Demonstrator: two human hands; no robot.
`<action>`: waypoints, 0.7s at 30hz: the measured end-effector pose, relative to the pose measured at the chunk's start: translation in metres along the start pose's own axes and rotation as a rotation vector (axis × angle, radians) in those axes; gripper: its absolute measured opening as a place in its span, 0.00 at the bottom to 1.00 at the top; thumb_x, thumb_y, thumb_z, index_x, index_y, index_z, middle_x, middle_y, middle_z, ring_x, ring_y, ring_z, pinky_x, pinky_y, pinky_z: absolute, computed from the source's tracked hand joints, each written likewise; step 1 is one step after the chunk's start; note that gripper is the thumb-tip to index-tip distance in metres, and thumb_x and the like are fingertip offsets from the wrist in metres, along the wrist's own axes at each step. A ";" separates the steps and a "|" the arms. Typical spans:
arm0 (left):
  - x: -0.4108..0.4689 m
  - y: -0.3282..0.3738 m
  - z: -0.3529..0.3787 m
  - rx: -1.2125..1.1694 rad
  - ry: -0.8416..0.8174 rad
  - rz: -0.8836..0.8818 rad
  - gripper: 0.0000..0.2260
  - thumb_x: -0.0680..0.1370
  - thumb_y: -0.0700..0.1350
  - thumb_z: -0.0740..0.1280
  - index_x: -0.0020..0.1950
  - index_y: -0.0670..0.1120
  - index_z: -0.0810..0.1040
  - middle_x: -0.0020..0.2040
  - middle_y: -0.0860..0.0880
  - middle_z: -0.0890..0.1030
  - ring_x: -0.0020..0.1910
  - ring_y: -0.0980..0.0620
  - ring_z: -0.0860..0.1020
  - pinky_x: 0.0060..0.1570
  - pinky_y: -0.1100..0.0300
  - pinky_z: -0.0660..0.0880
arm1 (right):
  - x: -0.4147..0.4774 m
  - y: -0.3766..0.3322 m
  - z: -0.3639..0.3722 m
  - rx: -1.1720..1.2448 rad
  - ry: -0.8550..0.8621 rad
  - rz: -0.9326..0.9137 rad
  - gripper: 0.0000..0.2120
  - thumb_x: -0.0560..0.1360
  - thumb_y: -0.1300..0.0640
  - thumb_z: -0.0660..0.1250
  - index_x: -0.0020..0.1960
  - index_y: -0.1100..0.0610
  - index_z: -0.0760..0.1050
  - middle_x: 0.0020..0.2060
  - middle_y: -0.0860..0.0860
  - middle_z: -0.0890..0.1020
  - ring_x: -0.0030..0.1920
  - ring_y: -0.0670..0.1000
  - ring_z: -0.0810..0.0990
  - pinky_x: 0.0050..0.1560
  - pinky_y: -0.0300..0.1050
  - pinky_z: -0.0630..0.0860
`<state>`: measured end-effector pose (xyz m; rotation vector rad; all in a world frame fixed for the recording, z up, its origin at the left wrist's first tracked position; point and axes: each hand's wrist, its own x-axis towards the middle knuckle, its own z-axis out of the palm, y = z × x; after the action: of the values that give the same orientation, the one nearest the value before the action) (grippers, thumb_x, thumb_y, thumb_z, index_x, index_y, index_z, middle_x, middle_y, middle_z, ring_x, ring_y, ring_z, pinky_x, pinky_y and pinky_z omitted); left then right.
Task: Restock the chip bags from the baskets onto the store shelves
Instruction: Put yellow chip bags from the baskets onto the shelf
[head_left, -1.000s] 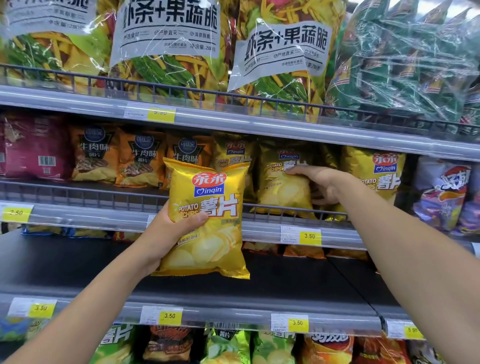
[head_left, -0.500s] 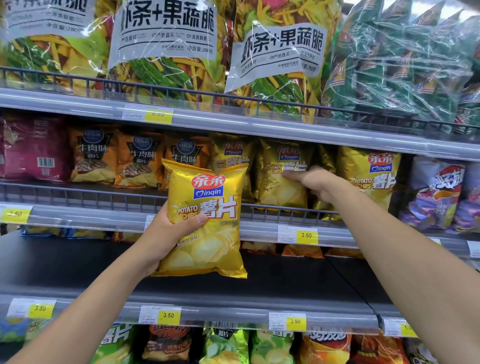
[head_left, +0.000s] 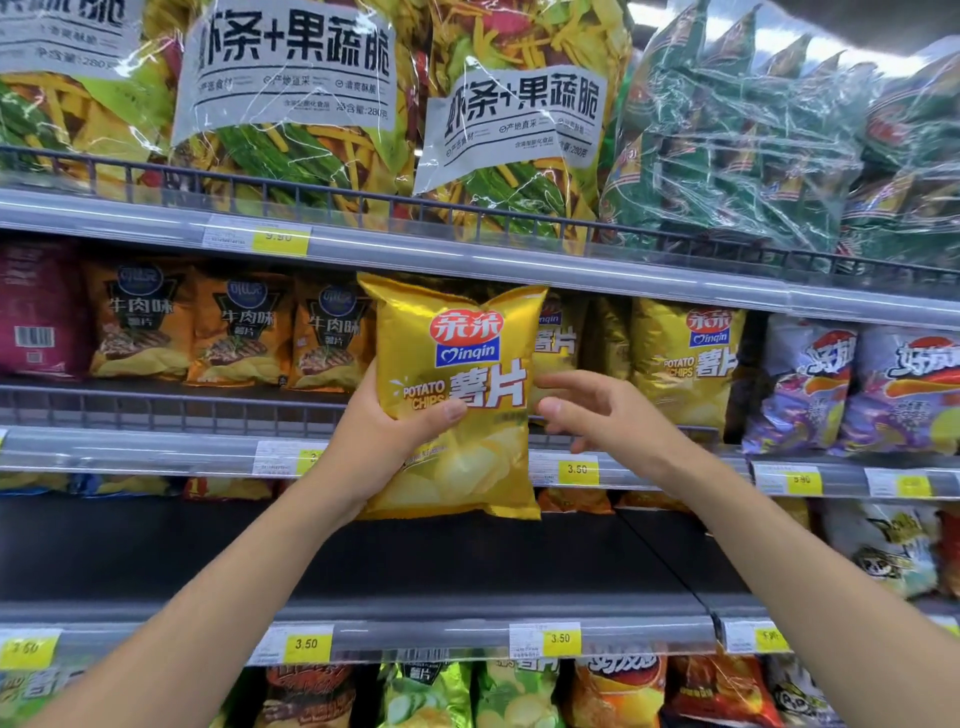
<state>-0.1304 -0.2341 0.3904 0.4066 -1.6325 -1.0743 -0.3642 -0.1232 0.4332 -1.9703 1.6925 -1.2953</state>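
Before stocked shelves (head_left: 467, 262), left hand (head_left: 382, 441) grips yellow chip bag (head_left: 457, 395); right hand (head_left: 605, 415) spread loosely just beside it.

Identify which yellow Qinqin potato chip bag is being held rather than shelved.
The front yellow bag, gripped by the left hand out in front of the shelf edge. The other yellow bags stand on the shelf behind it.

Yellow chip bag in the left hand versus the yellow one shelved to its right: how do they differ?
The glossy yellow potato chip bag is held before the shelf by the left hand, thumb across its front; the shelved yellow chip bag stands behind the black wire rail. The held bag's front shows nearly whole; the shelved bag's bottom edge hides behind that rail. Both carry the same red logo and POTATO CHIPS print.
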 end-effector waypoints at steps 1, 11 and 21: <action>0.005 0.004 0.008 0.018 -0.002 0.033 0.32 0.69 0.51 0.80 0.71 0.55 0.73 0.59 0.56 0.86 0.57 0.55 0.85 0.53 0.55 0.83 | -0.003 0.000 0.001 -0.005 -0.015 -0.012 0.28 0.69 0.32 0.74 0.65 0.40 0.74 0.56 0.41 0.85 0.55 0.41 0.84 0.49 0.43 0.81; 0.060 0.045 0.044 0.221 -0.194 0.209 0.30 0.74 0.64 0.74 0.73 0.62 0.68 0.63 0.64 0.79 0.57 0.68 0.80 0.50 0.70 0.79 | 0.010 0.000 -0.034 -0.051 0.352 -0.138 0.19 0.74 0.49 0.77 0.63 0.46 0.78 0.52 0.41 0.85 0.48 0.39 0.82 0.49 0.40 0.80; 0.085 0.001 0.043 0.381 -0.237 0.159 0.13 0.79 0.55 0.73 0.63 0.64 0.80 0.61 0.59 0.84 0.60 0.58 0.82 0.66 0.48 0.78 | 0.030 0.046 -0.027 -0.105 0.407 -0.010 0.23 0.74 0.53 0.78 0.66 0.45 0.74 0.57 0.38 0.83 0.58 0.42 0.81 0.63 0.49 0.78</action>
<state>-0.1988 -0.2765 0.4416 0.3996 -2.0544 -0.7104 -0.4175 -0.1538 0.4316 -1.8633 1.9635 -1.7379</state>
